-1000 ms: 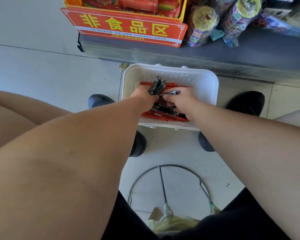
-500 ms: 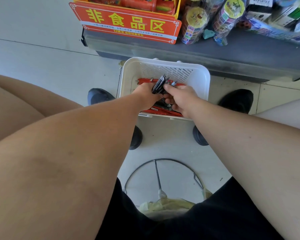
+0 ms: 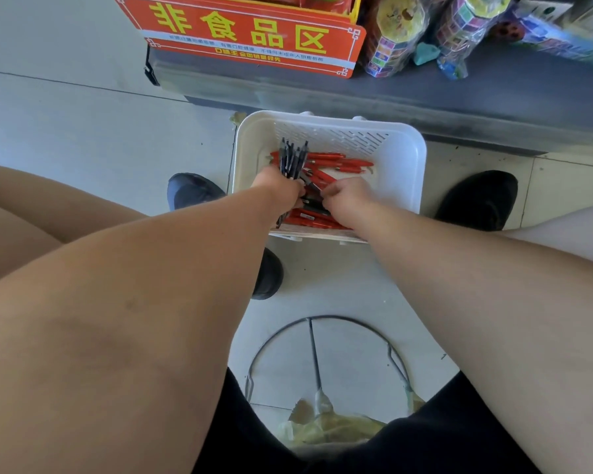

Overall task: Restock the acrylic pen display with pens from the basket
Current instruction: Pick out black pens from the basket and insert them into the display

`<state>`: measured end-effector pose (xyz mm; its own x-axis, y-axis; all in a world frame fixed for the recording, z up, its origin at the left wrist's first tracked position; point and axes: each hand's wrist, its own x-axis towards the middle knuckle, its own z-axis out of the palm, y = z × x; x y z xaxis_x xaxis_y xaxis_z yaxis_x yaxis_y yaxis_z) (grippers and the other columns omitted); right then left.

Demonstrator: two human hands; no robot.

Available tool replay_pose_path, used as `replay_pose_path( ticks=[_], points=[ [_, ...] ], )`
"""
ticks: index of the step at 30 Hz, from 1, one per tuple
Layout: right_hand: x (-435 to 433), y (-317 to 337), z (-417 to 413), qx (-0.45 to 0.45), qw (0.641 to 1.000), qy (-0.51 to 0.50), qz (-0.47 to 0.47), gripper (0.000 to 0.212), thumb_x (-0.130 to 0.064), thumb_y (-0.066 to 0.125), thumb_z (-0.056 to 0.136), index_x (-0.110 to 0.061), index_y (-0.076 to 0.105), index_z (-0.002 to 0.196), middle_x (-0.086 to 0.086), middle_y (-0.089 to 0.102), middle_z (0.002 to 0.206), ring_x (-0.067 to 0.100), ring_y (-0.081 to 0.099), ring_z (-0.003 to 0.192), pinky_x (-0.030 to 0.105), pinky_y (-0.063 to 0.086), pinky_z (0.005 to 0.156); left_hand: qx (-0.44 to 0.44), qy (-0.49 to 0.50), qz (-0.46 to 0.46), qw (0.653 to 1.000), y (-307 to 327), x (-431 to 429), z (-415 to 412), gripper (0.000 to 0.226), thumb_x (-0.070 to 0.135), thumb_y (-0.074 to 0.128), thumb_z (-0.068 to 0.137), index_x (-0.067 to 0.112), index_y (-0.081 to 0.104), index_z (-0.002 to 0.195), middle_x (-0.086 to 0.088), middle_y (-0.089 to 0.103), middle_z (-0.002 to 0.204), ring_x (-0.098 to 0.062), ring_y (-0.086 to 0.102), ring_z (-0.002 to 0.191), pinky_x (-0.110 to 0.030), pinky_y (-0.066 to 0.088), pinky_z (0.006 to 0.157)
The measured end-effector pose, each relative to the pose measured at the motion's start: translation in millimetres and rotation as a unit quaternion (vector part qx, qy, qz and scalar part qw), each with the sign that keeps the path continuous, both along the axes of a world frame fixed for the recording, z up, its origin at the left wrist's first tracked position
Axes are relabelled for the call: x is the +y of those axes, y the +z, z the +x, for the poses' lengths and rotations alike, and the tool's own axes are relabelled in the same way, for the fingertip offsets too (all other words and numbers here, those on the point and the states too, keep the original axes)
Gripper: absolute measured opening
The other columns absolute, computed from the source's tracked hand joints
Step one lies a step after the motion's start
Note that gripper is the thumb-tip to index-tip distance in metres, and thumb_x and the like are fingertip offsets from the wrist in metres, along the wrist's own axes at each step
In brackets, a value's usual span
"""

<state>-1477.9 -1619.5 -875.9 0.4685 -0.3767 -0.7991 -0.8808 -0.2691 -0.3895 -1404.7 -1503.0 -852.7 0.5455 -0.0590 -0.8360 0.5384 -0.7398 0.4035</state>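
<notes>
Stock lies loose in the white basket (image 3: 404, 172) on the floor (image 3: 83, 131): red pens (image 3: 343, 164) mixed with dark ones. Your left hand (image 3: 281, 191) is fisted round a bundle of dark pens (image 3: 292, 159), tips up; your right hand (image 3: 348, 198) curls in, seemingly pinching a single dark pen (image 3: 311, 182). They look light, stiff and slick: grip mid-barrel, firmly, or the bundle may fan and slip.

basket (image 3: 404, 172) open above, far half unoccupied, shelf edge (image 3: 356, 97) just behind
</notes>
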Motion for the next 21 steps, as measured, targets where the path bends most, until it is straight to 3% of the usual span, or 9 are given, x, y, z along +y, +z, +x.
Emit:
replay_pose_path(
  ticks=[3,5,8,11,16,21],
  points=[
    [0.7,-10.0,-6.3,0.036,0.988,0.132,-0.074,0.019,-0.016,0.062,0.088,-0.023,0.072,0.103,0.003,0.066,0.105,0.026,0.060,0.090,0.034,0.052,0.092,-0.008,-0.024,0.025,0.999,-8.7,-2.1,1.8,0.021,0.022,0.070,0.090,0.014,0.060,0.107,-0.007,0.071,0.095,-0.021,0.070,0.084,-0.040,0.059,0.082],
    [-0.1,-10.1,-4.0,0.035,0.976,0.179,-0.120,0.024,-0.014,0.061,0.086,-0.020,0.070,0.108,0.007,0.064,0.108,0.029,0.060,0.093,0.039,0.053,0.092,-0.014,-0.037,0.043,0.998,-12.3,-3.4,4.0,0.023,0.023,0.071,0.090,0.014,0.060,0.109,-0.007,0.070,0.099,-0.024,0.069,0.089,-0.043,0.057,0.087],
    [-3.7,-8.4,-0.8,0.031,0.967,0.207,-0.147,0.027,-0.013,0.061,0.087,-0.014,0.064,0.114,0.009,0.057,0.113,0.032,0.056,0.101,0.042,0.051,0.093,-0.027,-0.066,0.083,0.994,-15.5,-4.9,10.3,0.025,0.023,0.065,0.094,0.013,0.057,0.115,-0.009,0.066,0.104,-0.025,0.066,0.091,-0.040,0.056,0.086],
    [-8.6,-9.1,-0.7,0.029,0.967,0.204,-0.148,0.020,-0.015,0.062,0.089,-0.018,0.058,0.108,0.005,0.056,0.102,0.026,0.053,0.086,0.035,0.046,0.075,-0.021,-0.082,0.103,0.991,-18.9,-6.7,15.1,0.027,0.023,0.063,0.096,0.012,0.055,0.119,-0.010,0.064,0.107,-0.025,0.064,0.093,-0.038,0.054,0.086],
    [-13.4,-12.3,-3.5,0.014,0.982,0.151,-0.111,0.018,-0.013,0.063,0.091,-0.021,0.066,0.107,-0.001,0.056,0.090,0.021,0.054,0.079,0.028,0.043,0.072,-0.006,-0.123,0.095,0.988,-16.9,-15.7,17.0,0.020,0.020,0.061,0.094,0.011,0.055,0.110,-0.011,0.063,0.109,-0.027,0.063,0.098,-0.040,0.054,0.093],
    [-18.9,-8.4,-4.3,-0.015,0.986,0.133,-0.099,0.019,-0.015,0.063,0.092,-0.026,0.068,0.107,-0.001,0.062,0.098,0.021,0.056,0.081,0.028,0.044,0.072,-0.025,-0.151,0.102,0.983,-6.2,-20.1,11.3,0.017,0.018,0.063,0.091,0.011,0.056,0.106,-0.009,0.063,0.098,-0.024,0.064,0.086,-0.035,0.056,0.076]
  ],
)
